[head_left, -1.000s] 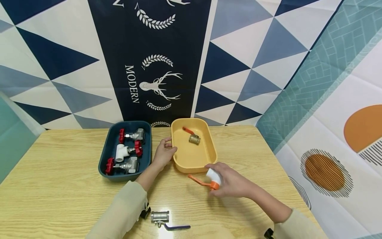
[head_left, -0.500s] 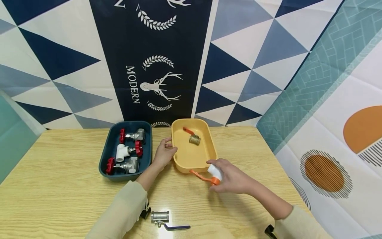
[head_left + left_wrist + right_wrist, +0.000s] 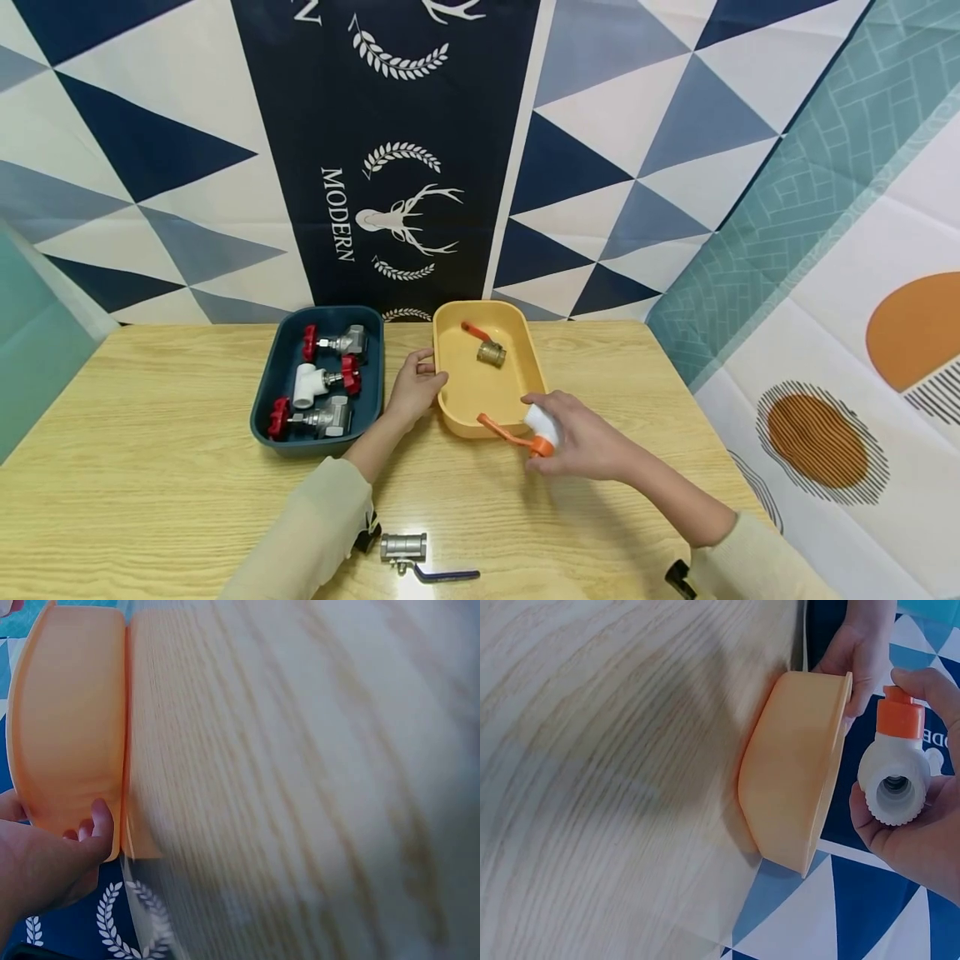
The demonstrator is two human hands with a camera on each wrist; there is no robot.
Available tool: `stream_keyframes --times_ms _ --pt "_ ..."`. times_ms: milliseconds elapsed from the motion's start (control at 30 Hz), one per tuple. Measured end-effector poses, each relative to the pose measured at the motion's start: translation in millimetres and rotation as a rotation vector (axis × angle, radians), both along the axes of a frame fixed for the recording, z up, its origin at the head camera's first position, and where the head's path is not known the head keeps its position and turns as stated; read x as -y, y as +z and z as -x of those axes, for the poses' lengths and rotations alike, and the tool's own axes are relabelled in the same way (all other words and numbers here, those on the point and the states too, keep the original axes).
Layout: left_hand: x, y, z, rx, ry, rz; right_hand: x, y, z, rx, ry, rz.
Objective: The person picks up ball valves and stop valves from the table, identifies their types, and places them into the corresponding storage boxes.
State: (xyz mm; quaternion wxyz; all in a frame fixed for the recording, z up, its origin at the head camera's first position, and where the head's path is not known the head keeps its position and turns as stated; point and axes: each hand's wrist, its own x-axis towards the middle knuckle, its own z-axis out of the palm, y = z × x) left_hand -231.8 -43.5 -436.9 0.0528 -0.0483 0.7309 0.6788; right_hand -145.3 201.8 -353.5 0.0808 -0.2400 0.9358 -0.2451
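Note:
My right hand grips a white plastic ball valve with an orange lever handle, held above the table at the near right corner of a yellow bin. In the right wrist view the open pipe end of the white valve faces the camera, with thumb and fingers on either side. The left hand holds the left wall of the bin, thumb over the rim and fingers against the outside. Inside the bin, toward the back, lies a brass ball valve with a red lever.
A dark blue bin stands left of the yellow one, holding three valves with red handwheels, one of them white-bodied. Near the table's front lies a metal ball valve with a dark blue lever. A patterned cloth hangs behind the table.
My right hand has moved slightly forward with the white valve, and its orange lever now overlaps the yellow bin's front wall. The left hand keeps its place on the bin.

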Motion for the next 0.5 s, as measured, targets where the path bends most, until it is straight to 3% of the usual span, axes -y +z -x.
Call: stream_keyframes --times_ms 500 --pt "0.4 -0.1 -0.6 -0.003 -0.010 -0.001 2.8 -3.9 9.5 -0.044 -0.041 0.012"
